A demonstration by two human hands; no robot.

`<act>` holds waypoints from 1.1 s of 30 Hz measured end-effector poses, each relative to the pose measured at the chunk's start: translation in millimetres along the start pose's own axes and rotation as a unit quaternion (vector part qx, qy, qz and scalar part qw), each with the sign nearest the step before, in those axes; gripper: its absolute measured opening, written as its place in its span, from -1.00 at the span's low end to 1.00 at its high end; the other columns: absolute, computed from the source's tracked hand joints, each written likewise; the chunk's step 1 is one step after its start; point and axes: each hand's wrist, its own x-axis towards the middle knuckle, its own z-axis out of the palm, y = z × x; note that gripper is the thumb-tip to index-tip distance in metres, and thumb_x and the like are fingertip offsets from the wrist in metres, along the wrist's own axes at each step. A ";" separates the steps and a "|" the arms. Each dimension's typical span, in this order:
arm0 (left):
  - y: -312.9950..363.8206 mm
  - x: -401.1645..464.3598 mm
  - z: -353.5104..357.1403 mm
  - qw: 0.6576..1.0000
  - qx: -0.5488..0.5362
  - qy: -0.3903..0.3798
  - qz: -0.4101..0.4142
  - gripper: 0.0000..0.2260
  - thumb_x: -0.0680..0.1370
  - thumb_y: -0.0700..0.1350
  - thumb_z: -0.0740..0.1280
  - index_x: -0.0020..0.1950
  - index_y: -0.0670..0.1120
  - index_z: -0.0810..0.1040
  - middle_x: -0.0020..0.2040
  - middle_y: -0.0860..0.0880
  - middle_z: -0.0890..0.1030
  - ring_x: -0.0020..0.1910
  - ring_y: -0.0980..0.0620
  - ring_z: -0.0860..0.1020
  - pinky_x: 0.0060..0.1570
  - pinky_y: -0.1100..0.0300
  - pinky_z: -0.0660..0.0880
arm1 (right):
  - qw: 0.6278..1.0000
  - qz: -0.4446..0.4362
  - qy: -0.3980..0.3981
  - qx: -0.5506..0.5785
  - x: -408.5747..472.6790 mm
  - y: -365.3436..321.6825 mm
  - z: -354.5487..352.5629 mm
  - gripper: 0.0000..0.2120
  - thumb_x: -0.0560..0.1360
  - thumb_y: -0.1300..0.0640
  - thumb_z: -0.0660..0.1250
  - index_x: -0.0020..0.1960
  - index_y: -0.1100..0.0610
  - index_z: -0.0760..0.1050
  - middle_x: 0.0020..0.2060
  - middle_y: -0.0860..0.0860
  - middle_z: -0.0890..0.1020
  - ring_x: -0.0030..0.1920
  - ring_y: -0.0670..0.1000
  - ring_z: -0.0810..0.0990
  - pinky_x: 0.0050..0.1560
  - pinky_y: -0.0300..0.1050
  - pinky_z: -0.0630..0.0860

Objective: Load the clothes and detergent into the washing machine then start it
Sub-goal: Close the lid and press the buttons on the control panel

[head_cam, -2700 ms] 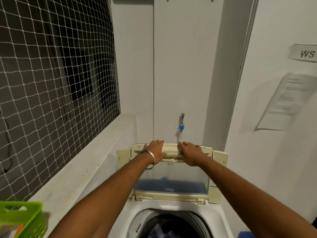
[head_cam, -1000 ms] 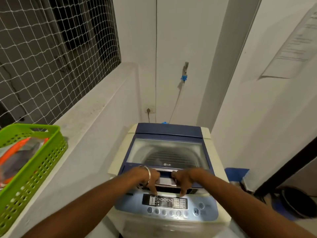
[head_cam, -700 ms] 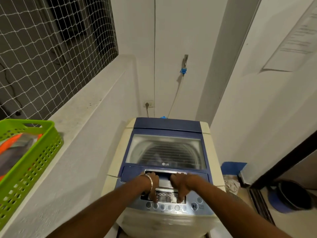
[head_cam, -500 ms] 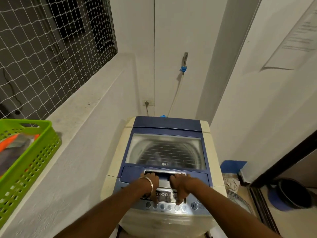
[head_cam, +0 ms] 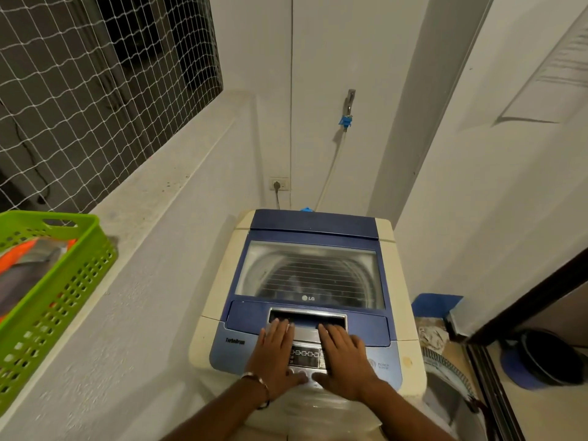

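Lid (head_cam: pixel 310 275) stays shut; both hands, left hand (head_cam: pixel 276 354) and right hand (head_cam: pixel 345 358), now lie flat on the control panel (head_cam: pixel 222 351), fingers uncurled.

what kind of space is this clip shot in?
Likely a home laundry nook on a netted balcony or utility area: a top-load washing machine, a wall tap with hose behind it, and netting over the opening at left.

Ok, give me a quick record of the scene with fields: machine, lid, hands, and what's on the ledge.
machine: cream and blue top-load washing machine
lid: blue-framed glass lid, shut
left hand: flat on the control panel, fingers straight
right hand: flat on the panel
ledge: green perforated plastic basket
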 end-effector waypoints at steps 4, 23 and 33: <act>16.1 -23.1 17.6 0.999 -0.020 0.029 -0.021 -0.19 0.52 0.40 -0.08 0.55 -0.09 -0.26 0.56 -0.08 -0.29 0.55 -0.05 -0.28 0.51 0.04 -0.25 | 0.998 0.030 0.048 -0.007 -22.0 -8.1 31.6 -0.18 0.34 -0.34 0.35 0.45 0.10 0.35 0.45 0.11 0.39 0.42 0.17 0.40 0.29 0.17 0.35; 27.3 -70.2 60.9 0.999 0.006 0.034 0.031 0.08 0.11 0.18 0.58 0.49 -0.16 0.19 0.54 -0.12 0.16 0.45 -0.19 0.32 0.29 -0.04 0.38 | 0.998 0.025 0.056 0.034 -75.9 -27.6 76.9 0.19 -0.08 -0.22 0.56 0.45 0.16 0.25 0.54 0.14 0.14 0.57 0.16 -0.11 0.38 0.13 0.28; 25.1 -87.9 58.2 0.999 0.040 0.013 0.025 -0.51 0.41 -0.09 0.11 0.34 -0.14 0.37 0.31 -0.14 0.56 0.05 -0.08 0.65 -0.17 0.07 0.59 | 0.997 0.055 0.045 0.001 -99.2 -48.3 71.3 0.06 0.04 -0.16 0.55 0.45 0.16 0.31 0.54 0.10 0.14 0.51 0.14 0.03 0.36 0.11 0.28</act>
